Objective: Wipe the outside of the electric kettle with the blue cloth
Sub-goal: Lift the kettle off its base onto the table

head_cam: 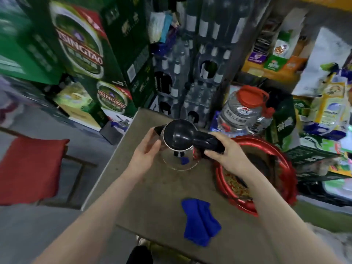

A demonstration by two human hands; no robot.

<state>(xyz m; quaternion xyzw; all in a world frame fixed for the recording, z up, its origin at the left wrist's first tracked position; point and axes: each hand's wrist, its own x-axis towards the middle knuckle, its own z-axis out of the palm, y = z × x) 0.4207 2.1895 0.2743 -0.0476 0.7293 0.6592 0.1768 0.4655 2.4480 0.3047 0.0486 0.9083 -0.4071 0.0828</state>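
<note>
- Head view taking in a stack of green beer cartons (80, 48), filling the far left.
- Looking down over the brown table (152, 197), reaching from the near edge out to the middle of the shot.
- Catching shrink-wrapped packs of bottled water (190, 73), standing behind the table's far end.
- Noting a red cushion (32, 168) lying on a seat off to the left, apart from the table.
- Picking out a red basin (285, 162) at the table's right side, holding something yellow-green, too blurred to name.
- Spotting a clear water jug (242, 111) with a red cap, standing just beyond the basin.
- Finding the electric kettle (178, 134) at the far middle of the table, black lid on, glass body, just left of the basin; not managing to tell whether its base is resting on the tabletop or lifted slightly.
- Watching the right hand (226, 153) wrapping round the kettle's black handle, fingers curled over it.
- Watching the left hand (147, 151) cupping the kettle's opposite side by the spout, thumb and fingers curving against the glass.
- Tracking the blue cloth (200, 221), lying crumpled on the table near the front edge, well apart from the kettle and both hands.
</note>
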